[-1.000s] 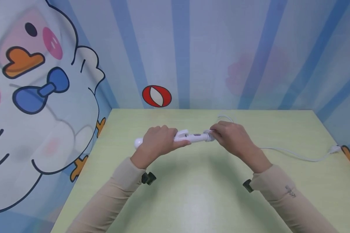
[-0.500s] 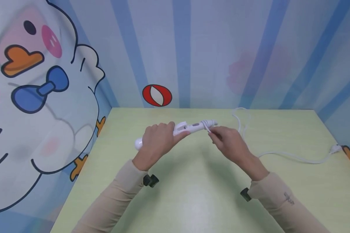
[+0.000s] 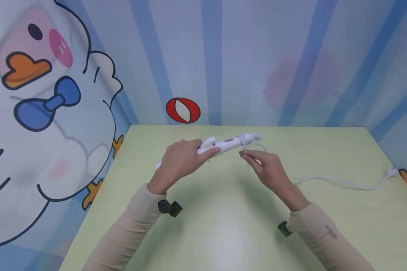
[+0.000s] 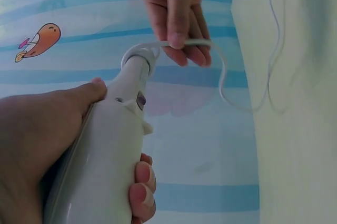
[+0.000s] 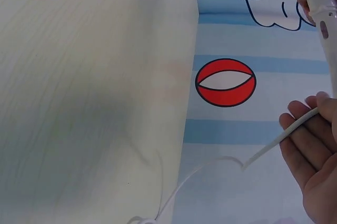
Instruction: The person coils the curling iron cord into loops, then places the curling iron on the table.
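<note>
My left hand (image 3: pixel 179 160) grips a white curling iron (image 3: pixel 226 145) round its thicker part, with the thumb along the body. The iron is held above the table, its handle end pointing right and away. A small lever (image 3: pixel 208 143) and a dark oval button (image 4: pixel 141 101) show on it. White cord (image 4: pixel 190 42) loops round the handle near its end. My right hand (image 3: pixel 270 167), just in front of the handle end, pinches that cord between thumb and fingers. In the right wrist view the cord crosses the fingers (image 5: pixel 303 134) and trails off toward the table. The iron's far left part is mostly hidden by my left hand.
The pale yellow-green table (image 3: pixel 220 233) lies below both hands. More cord (image 3: pixel 342 181) runs along its right side to a white plug (image 3: pixel 391 173) near the right edge. Behind stands a blue striped cartoon backdrop (image 3: pixel 247 67).
The handle end has swung up and away from me. My right hand has moved from the handle's end to in front of it, drawing the cord round.
</note>
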A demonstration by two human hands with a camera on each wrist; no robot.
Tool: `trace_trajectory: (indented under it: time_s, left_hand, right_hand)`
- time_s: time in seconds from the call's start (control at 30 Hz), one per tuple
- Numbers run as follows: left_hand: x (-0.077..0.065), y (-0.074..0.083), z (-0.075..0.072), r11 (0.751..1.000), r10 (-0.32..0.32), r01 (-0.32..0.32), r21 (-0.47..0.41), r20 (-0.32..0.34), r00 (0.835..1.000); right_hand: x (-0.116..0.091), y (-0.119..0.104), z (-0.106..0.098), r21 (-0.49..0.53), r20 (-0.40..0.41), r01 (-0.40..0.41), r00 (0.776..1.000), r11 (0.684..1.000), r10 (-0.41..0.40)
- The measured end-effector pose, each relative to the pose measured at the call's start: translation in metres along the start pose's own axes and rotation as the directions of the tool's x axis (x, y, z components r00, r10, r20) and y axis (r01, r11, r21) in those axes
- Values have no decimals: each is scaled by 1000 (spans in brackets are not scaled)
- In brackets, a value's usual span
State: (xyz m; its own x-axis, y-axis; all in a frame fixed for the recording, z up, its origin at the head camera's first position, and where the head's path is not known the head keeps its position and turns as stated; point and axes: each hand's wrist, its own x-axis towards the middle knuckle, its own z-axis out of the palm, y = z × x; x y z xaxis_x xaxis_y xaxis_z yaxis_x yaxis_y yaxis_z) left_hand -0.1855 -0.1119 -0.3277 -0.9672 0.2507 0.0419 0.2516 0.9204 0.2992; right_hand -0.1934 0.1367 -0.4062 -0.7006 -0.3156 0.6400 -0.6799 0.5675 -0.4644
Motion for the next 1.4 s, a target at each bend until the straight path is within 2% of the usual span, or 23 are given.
trace_trajectory:
  time_s: [0.1, 0.2, 0.33, 0.47, 0.57, 0.7, 0.8, 0.97, 1.07, 1.17, 1.3, 1.4]
  left_hand:
    - [-2, 0, -2, 998, 14, -11, -54, 42, 999]
    - [-5, 2, -5, 994, 41, -33, -106, 74, 996]
    - [-8, 4, -9, 982, 108, -89, -164, 108, 988]
    - [-10, 4, -14, 968, 179, -143, -208, 165, 970]
    - [-12, 3, -18, 958, 224, -177, -226, 202, 954]
    - [-14, 4, -22, 947, 302, -261, -188, 241, 922]
    - [-15, 5, -23, 937, 346, -317, -145, 270, 898]
    - [-17, 7, -26, 938, 346, -317, -141, 320, 882]
    - [-17, 7, -27, 947, 321, -291, -135, 354, 879]
    - [-18, 8, -27, 963, 269, -254, -90, 379, 885]
    - [-17, 8, -21, 980, 174, -197, 25, 370, 913]
    - [-14, 7, -14, 981, 106, -152, 119, 329, 939]
  right_hand:
    - [1, 7, 3, 78, -25, 41, 999, 996, -39]
    - [2, 12, 3, 112, -29, 66, 998, 992, -63]
    - [5, 16, -3, 88, 4, 76, 997, 993, -77]
    - [9, 15, -12, 69, 67, 115, 991, 991, -120]
    - [13, 13, -21, 80, 109, 206, 971, 975, -214]
    - [18, 12, -31, 130, 174, 312, 927, 941, -331]
    - [22, 10, -37, 142, 231, 342, 901, 929, -367]
    - [31, 7, -41, 52, 284, 399, 873, 916, -396]
    - [37, 4, -40, -21, 289, 466, 850, 885, -441]
    - [43, 1, -41, -98, 293, 519, 831, 849, -474]
    - [47, -3, -41, -187, 311, 535, 828, 824, -467]
    - [46, -6, -39, -245, 316, 525, 838, 815, -445]
